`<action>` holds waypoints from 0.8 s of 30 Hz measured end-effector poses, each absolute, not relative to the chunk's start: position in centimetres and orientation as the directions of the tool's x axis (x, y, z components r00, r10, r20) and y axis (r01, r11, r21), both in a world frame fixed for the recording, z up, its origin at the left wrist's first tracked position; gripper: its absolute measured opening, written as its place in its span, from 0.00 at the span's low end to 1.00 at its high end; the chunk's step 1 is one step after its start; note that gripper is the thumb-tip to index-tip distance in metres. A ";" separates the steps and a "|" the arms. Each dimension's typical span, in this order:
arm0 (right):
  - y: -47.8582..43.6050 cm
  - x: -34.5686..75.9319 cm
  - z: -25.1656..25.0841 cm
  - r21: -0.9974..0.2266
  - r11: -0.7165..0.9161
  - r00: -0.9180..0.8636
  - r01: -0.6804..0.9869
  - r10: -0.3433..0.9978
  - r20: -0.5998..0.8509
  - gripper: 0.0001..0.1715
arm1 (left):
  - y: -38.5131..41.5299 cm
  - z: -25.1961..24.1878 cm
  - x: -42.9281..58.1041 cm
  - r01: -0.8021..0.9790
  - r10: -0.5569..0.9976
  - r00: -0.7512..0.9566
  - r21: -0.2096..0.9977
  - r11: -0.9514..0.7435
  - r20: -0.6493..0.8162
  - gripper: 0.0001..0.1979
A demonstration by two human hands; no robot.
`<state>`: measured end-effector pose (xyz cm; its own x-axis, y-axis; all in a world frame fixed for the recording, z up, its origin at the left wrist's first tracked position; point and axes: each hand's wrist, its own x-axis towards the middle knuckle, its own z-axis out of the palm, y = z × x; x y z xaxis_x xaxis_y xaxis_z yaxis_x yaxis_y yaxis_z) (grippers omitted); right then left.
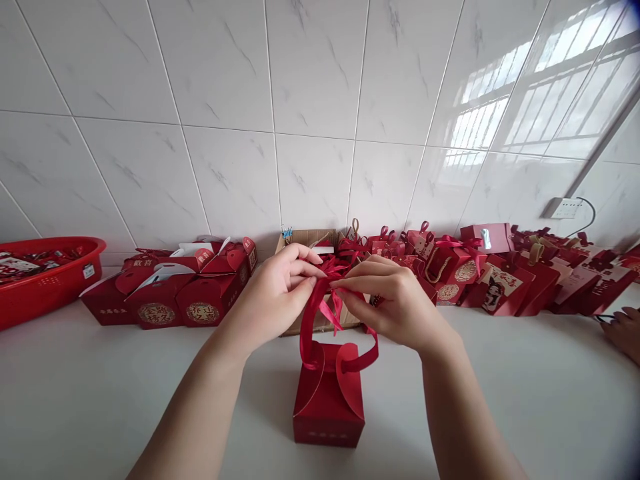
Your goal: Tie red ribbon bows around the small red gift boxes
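Pinching ribbon [307, 327]: left hand [275, 293], right hand [395, 300] | box [327, 407] below stands well clear of wall-side boxes [203, 303]

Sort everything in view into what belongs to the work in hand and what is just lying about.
In hand: left hand and right hand, both pinching the red ribbon; the small red box that it loops up from.

Lying about: red basket; open red boxes at left; cardboard box; ribboned boxes at right; another person's hand.
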<state>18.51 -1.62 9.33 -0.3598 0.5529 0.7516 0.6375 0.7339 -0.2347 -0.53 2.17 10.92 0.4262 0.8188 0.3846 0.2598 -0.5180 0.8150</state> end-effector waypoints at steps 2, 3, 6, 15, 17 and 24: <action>-1.7 18.5 9.4 -0.311 0.753 -0.353 0.580 0.576 0.737 0.11 | 2.2 10.9 -0.7 0.265 0.814 0.421 0.804 -0.533 0.400 0.07; -1.7 18.5 9.5 -0.354 0.756 -0.348 0.551 0.594 0.725 0.11 | 2.2 10.9 -0.7 0.269 0.813 0.418 0.800 -0.537 0.406 0.07; -1.7 18.6 9.4 -0.452 0.740 -0.339 0.498 0.646 0.684 0.12 | 2.2 10.9 -0.9 0.289 0.821 0.401 0.795 -0.533 0.405 0.07; -1.7 19.0 9.4 -0.511 0.723 -0.381 0.465 0.684 0.622 0.13 | 2.0 11.2 -1.8 0.298 0.821 0.394 0.787 -0.540 0.414 0.05; -2.0 19.1 9.7 -0.530 0.712 -0.382 0.460 0.698 0.606 0.13 | 2.0 11.3 -2.1 0.317 0.817 0.381 0.770 -0.555 0.432 0.05; -2.8 19.7 10.3 -0.553 0.690 -0.402 0.466 0.722 0.563 0.10 | 1.7 11.7 -3.1 0.442 0.832 0.330 0.706 -0.553 0.446 0.07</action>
<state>19.70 -2.81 10.25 -0.4020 0.7223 0.5628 0.4662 0.6904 -0.5531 -3.12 1.71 11.73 0.3297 0.8323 0.4456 0.4421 -0.5531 0.7061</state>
